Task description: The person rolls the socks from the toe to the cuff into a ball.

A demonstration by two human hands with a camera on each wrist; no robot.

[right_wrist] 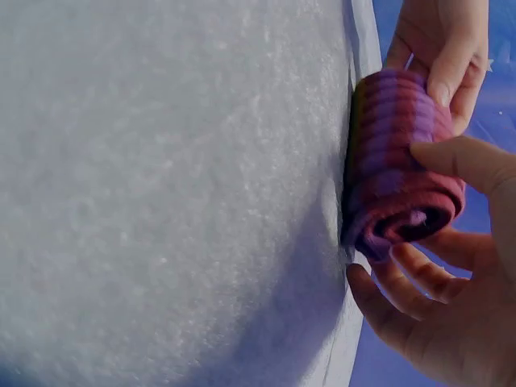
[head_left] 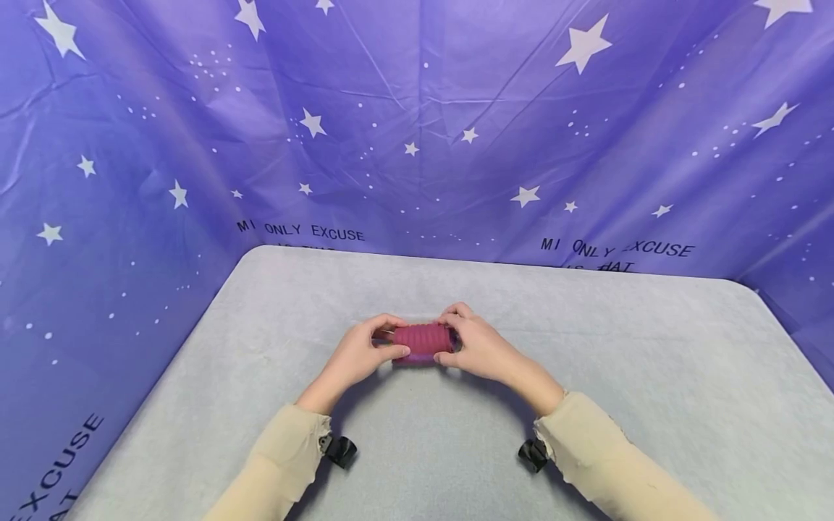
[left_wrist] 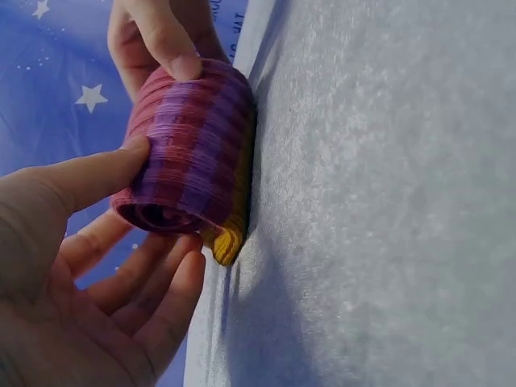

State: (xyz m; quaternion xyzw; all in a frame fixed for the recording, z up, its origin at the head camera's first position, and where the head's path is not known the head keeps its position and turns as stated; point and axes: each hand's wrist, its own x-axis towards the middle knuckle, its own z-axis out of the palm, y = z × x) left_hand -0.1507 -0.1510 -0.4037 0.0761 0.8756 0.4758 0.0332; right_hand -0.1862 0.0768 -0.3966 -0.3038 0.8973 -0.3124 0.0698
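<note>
**Knit roll [head_left: 422,340] held at both ends between two hands**

Head view: The roll lies crosswise on the grey-covered table [head_left: 417,434], between the left hand [head_left: 365,351] and the right hand [head_left: 485,347]. Each hand grips one end, with its thumb on the near side and fingers round the far side, spread about as wide as the roll is thick. Beige sleeves [head_left: 267,463] cover the forearms, and a purple star-patterned backdrop [head_left: 417,108] rises behind the table.

Left wrist view: The left thumb presses the striped maroon and purple side, close to the spiral end. The other fingers curve around that end, partly hidden by the roll. A mustard edge [left_wrist: 228,243] shows along the side next to the table. At the opposite end, the right thumb rests on the fabric.

Right wrist view: The right thumb lies on the ribbed side near the other spiral end, its remaining fingers bent around beyond it. The left thumb presses the far end; how firmly either hand squeezes, I cannot tell.
</note>
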